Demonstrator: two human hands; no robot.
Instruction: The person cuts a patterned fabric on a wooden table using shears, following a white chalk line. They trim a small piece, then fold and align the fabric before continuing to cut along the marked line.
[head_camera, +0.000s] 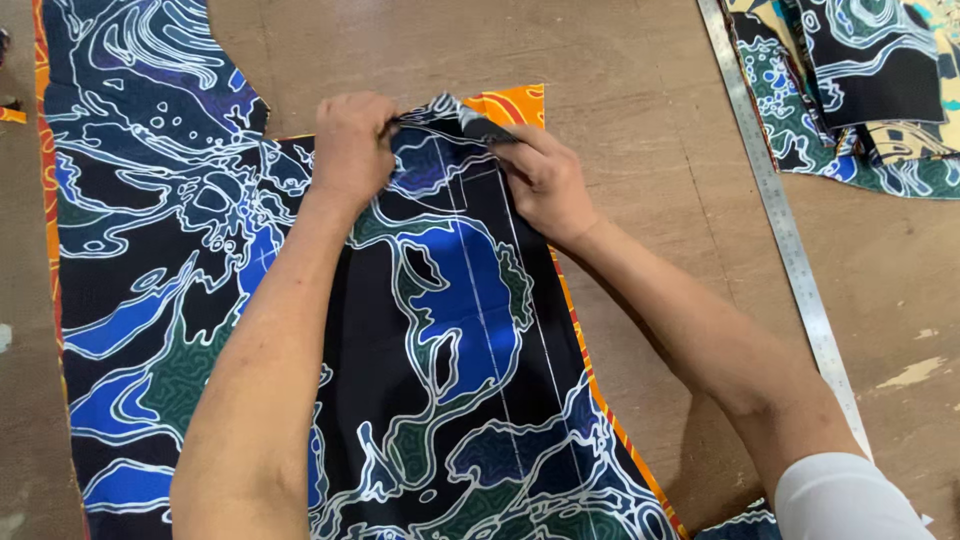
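two hands pinched the top edge of a printed fabric panel (440, 350) on the desk (640, 140).
left hand (350, 145) and right hand (545, 180) each had a grip pressed on the fold at twelve o'clock; a steel ruler (790, 240) lay at three o'clock.

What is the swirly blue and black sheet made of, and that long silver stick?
The sheet looks like thin woven cloth, matte: it folds softly under the hands. The long ruler seems to be metal: grey, shiny, straight, with fine tick marks.

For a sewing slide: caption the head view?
Both hands, left hand and right hand, pinch the patterned fabric panel at its top edge on a wooden table.
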